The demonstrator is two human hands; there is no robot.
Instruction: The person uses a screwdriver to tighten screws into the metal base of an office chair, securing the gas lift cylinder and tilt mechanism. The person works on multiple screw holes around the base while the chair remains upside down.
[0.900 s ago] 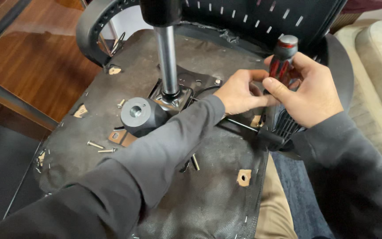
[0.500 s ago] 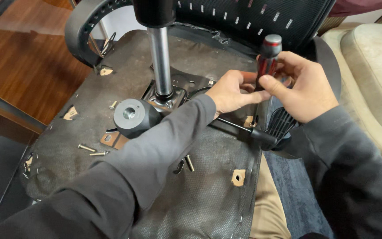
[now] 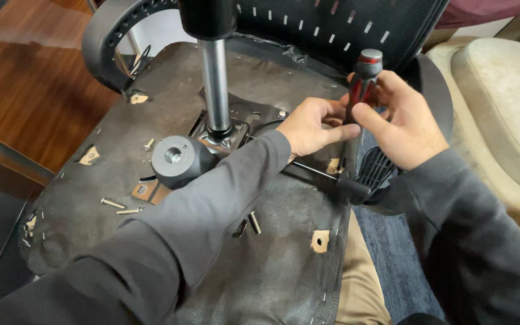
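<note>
An upturned office chair seat (image 3: 121, 108) lies in front of me, its dark fabric underside facing up. A red and black screwdriver (image 3: 361, 84) stands upright at the seat's right edge. My right hand (image 3: 401, 123) grips its handle. My left hand (image 3: 314, 126) touches the lower handle and shaft with its fingertips. The screwdriver's tip points down at a bracket (image 3: 334, 167) beside the black armrest mount (image 3: 371, 174). The chrome gas cylinder (image 3: 216, 90) rises from the metal seat plate (image 3: 254, 117) just left of my left hand.
A round grey knob (image 3: 179, 159) sticks out beside the cylinder. Loose screws (image 3: 115, 206) and a bolt (image 3: 254, 222) lie on the seat underside. The mesh backrest (image 3: 332, 27) stands behind, a curved armrest (image 3: 106, 45) at far left. A beige cushion (image 3: 507, 102) is to the right, wooden floor (image 3: 31, 90) to the left.
Both hands stay on the screwdriver at the same spot on the seat's right edge. The view has shifted slightly; my right fingers have regripped the handle.
</note>
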